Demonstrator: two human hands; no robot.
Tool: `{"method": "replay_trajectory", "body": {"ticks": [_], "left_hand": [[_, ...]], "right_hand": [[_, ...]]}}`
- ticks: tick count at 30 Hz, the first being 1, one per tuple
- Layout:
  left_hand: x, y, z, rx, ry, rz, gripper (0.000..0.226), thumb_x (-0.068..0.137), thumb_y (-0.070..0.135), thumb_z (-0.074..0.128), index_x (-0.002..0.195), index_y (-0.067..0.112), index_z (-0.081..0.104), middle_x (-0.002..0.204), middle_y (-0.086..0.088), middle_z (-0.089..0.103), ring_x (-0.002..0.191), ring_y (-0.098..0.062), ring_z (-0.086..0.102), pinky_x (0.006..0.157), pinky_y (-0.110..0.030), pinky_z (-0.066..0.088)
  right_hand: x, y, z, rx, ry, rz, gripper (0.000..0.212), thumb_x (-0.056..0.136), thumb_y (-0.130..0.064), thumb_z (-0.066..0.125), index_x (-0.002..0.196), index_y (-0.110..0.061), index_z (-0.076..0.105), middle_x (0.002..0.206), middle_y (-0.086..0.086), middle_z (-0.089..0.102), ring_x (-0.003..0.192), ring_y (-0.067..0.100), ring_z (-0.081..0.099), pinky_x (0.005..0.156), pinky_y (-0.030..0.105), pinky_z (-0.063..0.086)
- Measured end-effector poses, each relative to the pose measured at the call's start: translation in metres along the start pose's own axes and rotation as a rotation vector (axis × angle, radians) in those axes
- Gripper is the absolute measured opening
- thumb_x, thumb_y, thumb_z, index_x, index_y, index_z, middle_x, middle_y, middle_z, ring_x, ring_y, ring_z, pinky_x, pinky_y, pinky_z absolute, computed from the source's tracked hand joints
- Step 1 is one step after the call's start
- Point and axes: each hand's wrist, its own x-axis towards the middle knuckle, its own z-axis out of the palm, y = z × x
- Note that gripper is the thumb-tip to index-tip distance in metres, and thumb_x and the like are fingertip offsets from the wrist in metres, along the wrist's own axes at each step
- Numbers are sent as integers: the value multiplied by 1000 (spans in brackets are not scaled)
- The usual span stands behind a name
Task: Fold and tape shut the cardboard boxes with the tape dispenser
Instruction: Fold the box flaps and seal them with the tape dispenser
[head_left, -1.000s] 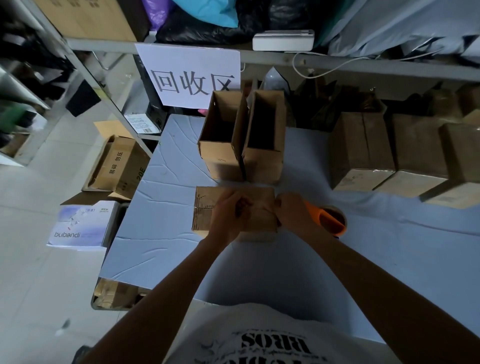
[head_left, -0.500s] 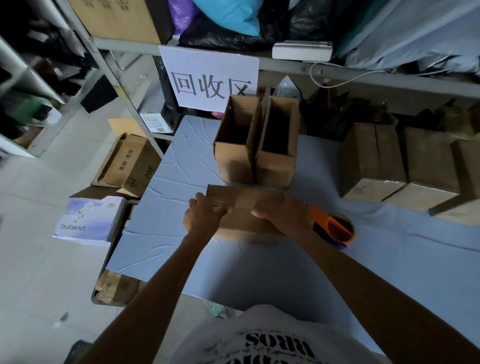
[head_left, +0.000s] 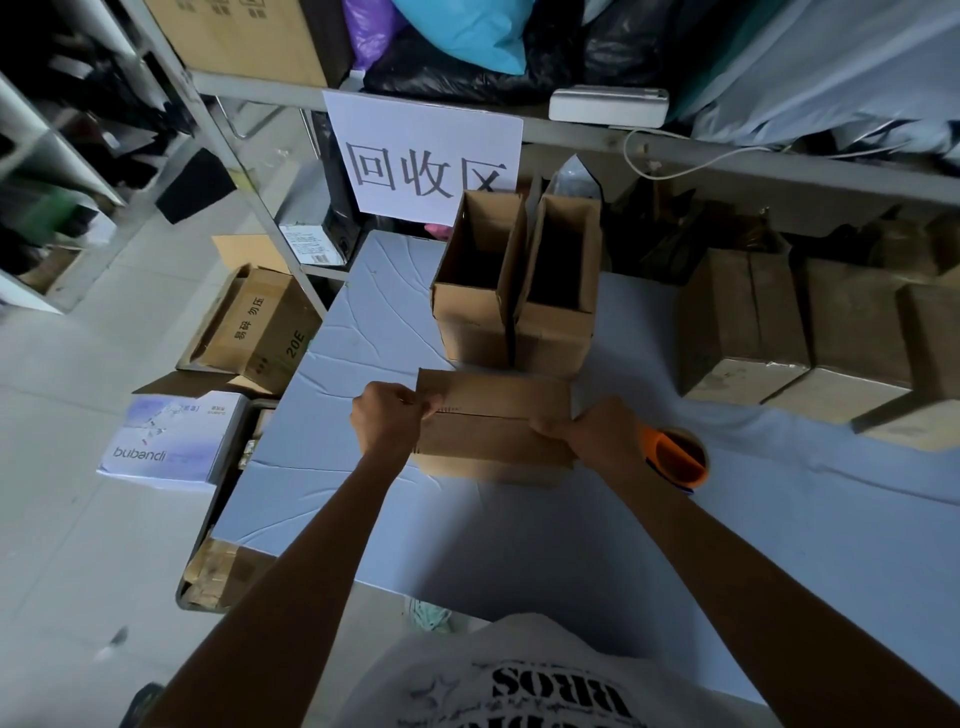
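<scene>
Nearest the camera, a white printed shirt (head_left: 519, 686) is seen, w/ both forearms stretched fwd over the blue-covered table (head_left: 519, 545). The cardboard box (head_left: 493, 415) sits on the table, flaps folded shut. Its L end is pinched by the left hand (head_left: 387, 423), fingers curled at the top edge. Its R end is gripped by the right hand (head_left: 587, 428), fingers curled round the edge. Just R of the box, beside the R wrist, the orange tape dispenser (head_left: 675, 457) is set on the table; contact w/ the wrist can't be told. Directly behind the box, two open boxes (head_left: 478, 296) are stood upright side by side, touching. Further R of the box, a row of closed boxes (head_left: 748, 322) is lined up. L of the box, on the floor, a white "bubandi" carton (head_left: 171, 441) and a brown carton (head_left: 254, 332) are seen. Far behind the box, a white sign (head_left: 426, 156) is hung from a shelf (head_left: 831, 174).
</scene>
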Motion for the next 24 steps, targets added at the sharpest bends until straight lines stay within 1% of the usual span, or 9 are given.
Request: {"method": "replay_trajectory", "body": {"ticks": [4,8,10,12,15,17,20,22,24], "left_hand": [[5,-1,3,9,8,37,26,71,36,81,63,15,70,60,0,61,60,-12,50,55,-24,35],[9,-3,4,33,-14,74,26,72,36,81,64,14,70,66,-4,67,68,-19,59,60,-25,38],[10,-3,2,18,-45,64,30,71,39,81,66,11,72,70,-5,70,71,-19,61,63,-27,45],[18,-3,-6,-20,-164,46,42,67,51,80,70,9,72,72,-7,71,71,-21,66,69,-31,52],[31,8,-29,-279,-442,-66,64,77,69,54,97,10,68,95,-11,70,86,-23,66,76,-32,51],[36,16,-32,-290,-493,-20,55,89,61,46,113,14,60,117,-12,62,102,-24,58,89,-37,43],[26,30,-17,-67,-564,203,45,91,46,55,126,18,54,129,-2,54,116,-22,52,93,-33,44],[14,34,-1,-72,-691,192,51,91,38,60,135,19,45,137,-2,50,120,-23,50,91,-30,46],[4,32,13,-48,-726,157,64,86,38,66,140,21,37,144,-6,43,127,-27,46,103,-41,42]], "right_hand": [[-4,0,4,-64,8,-21,42,76,-40,76,66,-2,60,64,9,62,65,25,63,68,38,54],[-4,-1,12,-14,86,5,34,81,-33,72,71,-2,63,61,5,57,64,22,59,57,31,45],[-5,1,14,-4,125,20,31,82,-35,70,75,-5,64,64,3,58,68,22,58,60,30,42],[-6,8,9,-14,168,38,26,82,-37,68,70,-16,59,68,-2,55,72,20,55,65,34,43],[-3,20,-4,83,199,-6,32,79,-25,71,55,-29,50,63,-7,53,67,17,54,68,40,48],[-4,26,-5,230,197,-145,40,77,-7,70,47,-29,54,55,-5,57,58,17,56,61,42,47],[-7,29,-1,397,142,-283,42,71,6,71,55,-32,66,63,6,66,65,20,61,63,47,50],[-3,32,2,398,107,-311,43,73,7,69,62,-34,68,69,-1,69,70,15,65,69,45,52],[-1,35,5,342,98,-304,43,79,4,67,70,-39,65,73,-15,68,74,4,65,71,34,52]]}}
